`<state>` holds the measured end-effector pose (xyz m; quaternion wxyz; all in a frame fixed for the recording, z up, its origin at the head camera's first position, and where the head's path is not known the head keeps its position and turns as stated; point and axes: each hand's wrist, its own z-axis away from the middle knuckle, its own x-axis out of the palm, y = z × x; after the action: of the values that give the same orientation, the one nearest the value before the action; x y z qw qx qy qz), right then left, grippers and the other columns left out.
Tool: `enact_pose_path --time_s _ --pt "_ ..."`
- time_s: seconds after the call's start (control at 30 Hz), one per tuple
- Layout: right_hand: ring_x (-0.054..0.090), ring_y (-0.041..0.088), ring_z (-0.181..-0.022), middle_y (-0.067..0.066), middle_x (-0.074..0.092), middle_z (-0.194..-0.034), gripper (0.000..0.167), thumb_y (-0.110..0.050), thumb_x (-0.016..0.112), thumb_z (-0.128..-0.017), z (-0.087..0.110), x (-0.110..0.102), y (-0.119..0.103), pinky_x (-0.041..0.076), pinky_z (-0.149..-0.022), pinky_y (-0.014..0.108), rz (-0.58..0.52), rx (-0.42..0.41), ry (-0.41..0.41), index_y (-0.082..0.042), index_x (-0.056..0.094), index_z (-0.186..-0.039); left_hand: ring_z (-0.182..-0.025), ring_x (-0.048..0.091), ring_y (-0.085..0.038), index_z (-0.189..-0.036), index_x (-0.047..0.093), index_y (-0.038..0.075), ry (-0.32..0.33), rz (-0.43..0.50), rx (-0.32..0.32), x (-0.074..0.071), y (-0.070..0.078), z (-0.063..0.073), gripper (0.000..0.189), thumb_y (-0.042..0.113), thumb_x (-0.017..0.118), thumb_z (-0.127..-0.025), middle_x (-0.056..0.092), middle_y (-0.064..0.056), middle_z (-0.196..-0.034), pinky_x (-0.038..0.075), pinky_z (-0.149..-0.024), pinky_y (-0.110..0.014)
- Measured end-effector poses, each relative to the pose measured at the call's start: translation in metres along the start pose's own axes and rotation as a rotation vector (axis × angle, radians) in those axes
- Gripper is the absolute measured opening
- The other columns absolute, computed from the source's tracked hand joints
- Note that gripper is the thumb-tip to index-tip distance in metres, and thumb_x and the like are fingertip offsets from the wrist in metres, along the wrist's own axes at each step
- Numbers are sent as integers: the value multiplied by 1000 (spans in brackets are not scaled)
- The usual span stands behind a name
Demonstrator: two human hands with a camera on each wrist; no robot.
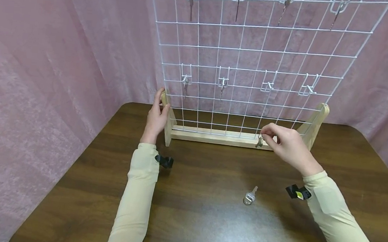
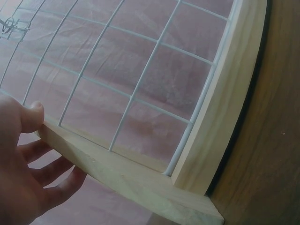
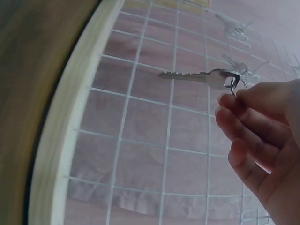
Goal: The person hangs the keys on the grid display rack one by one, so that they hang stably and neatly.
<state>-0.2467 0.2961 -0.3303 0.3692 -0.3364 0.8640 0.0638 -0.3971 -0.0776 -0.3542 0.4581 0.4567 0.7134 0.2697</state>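
My right hand (image 1: 288,143) pinches the ring of a metal key (image 3: 218,79) between thumb and forefinger. The key hangs from that ring in front of the lower part of a white wire grid (image 1: 234,100), below its lower row of hooks. On the left, my left hand (image 1: 156,120) grips the upper end of the wooden side post (image 2: 101,161), thumb on one face and fingers round the other. A second key with a ring (image 1: 249,197) lies on the brown table, nearer than the right hand.
Keys hang on the two left lower hooks (image 1: 223,82); the two right lower hooks (image 1: 268,86) bear none. Several keys (image 1: 238,4) hang along the upper row. A right wooden post (image 1: 315,119) and a bottom bar (image 1: 213,139) support the grid. Pink curtain (image 1: 59,96) surrounds the table (image 1: 185,213).
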Motion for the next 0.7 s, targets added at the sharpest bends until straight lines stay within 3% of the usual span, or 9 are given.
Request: enact_pose_path --time_s 0.17,0.4,0.7 --pt "47 2 -60 1 69 -73 16 7 70 -80 -14 -7 0 34 -57 9 -11 57 73 -5 67 -90 -112 59 -35 -150 20 44 -6 -7 -6 -2 0 0 58 22 46 -103 50 -19 -139 52 -87 -52" --pt "44 -15 -67 10 70 -76 11 7 66 -85 -38 -19 -3 37 -62 3 -37 131 192 1 66 -94 -113 59 -35 -150 20 42 -7 0 -7 -1 0 1 58 21 46 -103 49 -19 -139 52 -88 -53" --pt "44 -21 -69 17 70 -80 11 7 60 -87 -60 -30 -11 36 -62 2 -80 168 280 5 66 -96 -111 59 -34 -151 20 41 -10 3 -8 -2 0 0 58 22 46 -103 50 -18 -139 52 -85 -50"
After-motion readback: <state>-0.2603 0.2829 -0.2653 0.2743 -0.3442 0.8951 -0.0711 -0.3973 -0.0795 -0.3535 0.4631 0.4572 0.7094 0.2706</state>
